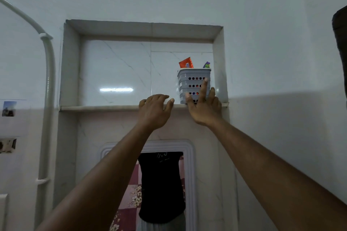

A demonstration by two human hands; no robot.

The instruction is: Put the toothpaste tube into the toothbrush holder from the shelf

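Note:
A grey perforated toothbrush holder [191, 82] stands at the right end of a recessed wall shelf [105, 108]. The flat end of a red-orange toothpaste tube [186, 63] sticks up out of the holder on its left side. A purple and green item [206, 65] pokes out on its right side. My right hand [203, 106] is spread flat against the holder's front, fingers apart, index finger pointing up its wall. My left hand [153, 109] hovers at the shelf's front edge just left of the holder, fingers curled loosely and holding nothing.
The niche is lined with white marble tile. A white pipe [49, 84] runs down the wall on the left. Below the shelf hangs a white-framed mirror [189, 170]. A dark object [340, 47] juts in at the right edge.

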